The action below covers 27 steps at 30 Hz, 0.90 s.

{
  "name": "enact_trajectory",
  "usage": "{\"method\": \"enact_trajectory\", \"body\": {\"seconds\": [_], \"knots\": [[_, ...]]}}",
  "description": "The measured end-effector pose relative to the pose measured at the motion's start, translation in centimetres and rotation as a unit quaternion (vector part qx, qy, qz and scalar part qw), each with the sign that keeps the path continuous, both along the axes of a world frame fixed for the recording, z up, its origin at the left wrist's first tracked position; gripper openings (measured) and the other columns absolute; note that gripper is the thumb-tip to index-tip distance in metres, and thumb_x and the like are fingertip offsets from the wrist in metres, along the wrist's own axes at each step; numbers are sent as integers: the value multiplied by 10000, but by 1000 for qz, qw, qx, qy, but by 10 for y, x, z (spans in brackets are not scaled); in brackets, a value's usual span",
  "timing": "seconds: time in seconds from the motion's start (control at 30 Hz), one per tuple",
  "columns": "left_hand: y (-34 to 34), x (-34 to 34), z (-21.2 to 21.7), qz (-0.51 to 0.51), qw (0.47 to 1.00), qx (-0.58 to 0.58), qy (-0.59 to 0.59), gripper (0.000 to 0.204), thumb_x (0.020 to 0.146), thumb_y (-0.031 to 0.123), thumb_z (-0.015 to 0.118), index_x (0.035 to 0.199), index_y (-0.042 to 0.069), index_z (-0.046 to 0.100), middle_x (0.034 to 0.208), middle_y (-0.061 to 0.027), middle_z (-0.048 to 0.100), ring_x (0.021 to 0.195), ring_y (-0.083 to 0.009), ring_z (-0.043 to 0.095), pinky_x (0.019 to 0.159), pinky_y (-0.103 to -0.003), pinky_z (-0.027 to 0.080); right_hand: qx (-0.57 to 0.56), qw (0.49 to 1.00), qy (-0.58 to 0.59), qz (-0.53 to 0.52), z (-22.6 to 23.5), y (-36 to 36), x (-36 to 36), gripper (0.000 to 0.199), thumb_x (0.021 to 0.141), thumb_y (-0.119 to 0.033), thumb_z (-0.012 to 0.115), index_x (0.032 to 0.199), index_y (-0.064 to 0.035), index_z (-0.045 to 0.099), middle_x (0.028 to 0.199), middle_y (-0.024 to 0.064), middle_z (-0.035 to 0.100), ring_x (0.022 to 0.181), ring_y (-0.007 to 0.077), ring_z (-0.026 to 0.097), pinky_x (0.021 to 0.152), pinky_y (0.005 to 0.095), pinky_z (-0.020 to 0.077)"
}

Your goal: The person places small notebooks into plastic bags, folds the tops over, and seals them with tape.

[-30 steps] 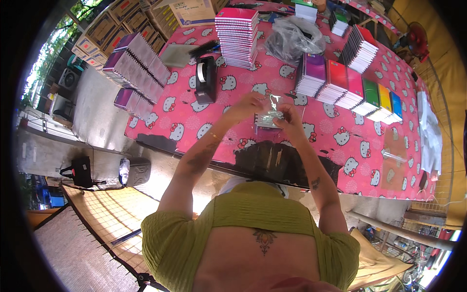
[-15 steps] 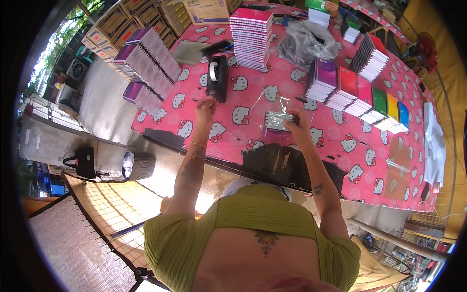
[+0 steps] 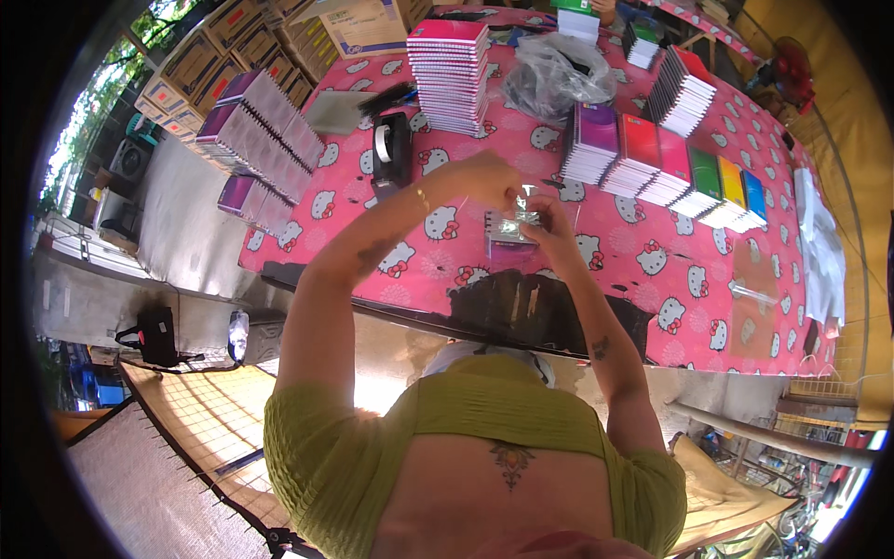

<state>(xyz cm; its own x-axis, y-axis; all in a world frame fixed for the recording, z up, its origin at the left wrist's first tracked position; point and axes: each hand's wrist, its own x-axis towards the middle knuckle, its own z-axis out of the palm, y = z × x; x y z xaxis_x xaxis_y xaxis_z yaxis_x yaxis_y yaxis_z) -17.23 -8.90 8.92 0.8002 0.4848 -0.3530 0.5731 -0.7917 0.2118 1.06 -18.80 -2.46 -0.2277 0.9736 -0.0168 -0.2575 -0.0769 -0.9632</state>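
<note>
A small spiral notebook [image 3: 507, 250] in shiny clear plastic wrap [image 3: 518, 226] lies near the table's front edge. My right hand [image 3: 551, 226] is closed on its right side, thumb on the wrap and fingers behind. Reaching across from the left, my left hand [image 3: 492, 179] has its fingers pinched together at the wrap's upper end. What sits between those fingertips is too small to make out; a shiny bit shows beside them. A black tape dispenser [image 3: 392, 154] with a pale roll stands behind my left forearm.
A tall stack of pink-covered notebooks [image 3: 447, 79] rises beyond the dispenser, with purple notebook stacks [image 3: 256, 126] at the left. A row of coloured notebook stacks [image 3: 643, 154] stands to the right. Behind lies a crumpled clear plastic bag [image 3: 554, 74]. Cartons [image 3: 219, 47] are piled far left.
My left hand has moved right from beside the tape dispenser to the upper end of the plastic wrap. My right hand stays on the wrapped notebook. The view has shifted slightly.
</note>
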Motion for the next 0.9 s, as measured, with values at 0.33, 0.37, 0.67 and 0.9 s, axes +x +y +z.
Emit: {"method": "enact_trajectory", "body": {"seconds": [0.33,0.37,0.67,0.9], "knots": [[-18,-67,-142,380,653,-474,-453,682,824,379,747,1371,89,461,1288,-74,541,1145,-191,524,1003,-393,419,90,990,-45,-99,-3,-4,7,462,876,-77,687,1296,-45,500,1227,70,540,1159,169,521,980,328,432],[-43,-76,-122,382,601,-487,-505,726,807,331,765,1406,83,437,1315,-80,518,1183,-187,505,1055,-401,386,96,987,-20,-126,22,-12,11,462,871,-86,698,1290,-44,506,1244,75,533,1197,181,504,1012,356,413],[-144,-80,-86,375,768,82,-513,665,757,210,832,1305,12,510,1171,-159,640,1041,-274,655,828,-405,549,430,798,357,226,263,-109,-85,299,929,-409,620,1075,-153,671,1173,163,515,1036,297,528,996,449,412],[-140,-320,-9,624,294,219,-690,798,794,430,810,1253,-81,403,1099,-225,631,927,-267,669,735,-398,602,476,671,512,247,268,-121,-137,342,955,-501,569,1009,-201,723,1094,232,568,971,299,558,911,397,452]]}}
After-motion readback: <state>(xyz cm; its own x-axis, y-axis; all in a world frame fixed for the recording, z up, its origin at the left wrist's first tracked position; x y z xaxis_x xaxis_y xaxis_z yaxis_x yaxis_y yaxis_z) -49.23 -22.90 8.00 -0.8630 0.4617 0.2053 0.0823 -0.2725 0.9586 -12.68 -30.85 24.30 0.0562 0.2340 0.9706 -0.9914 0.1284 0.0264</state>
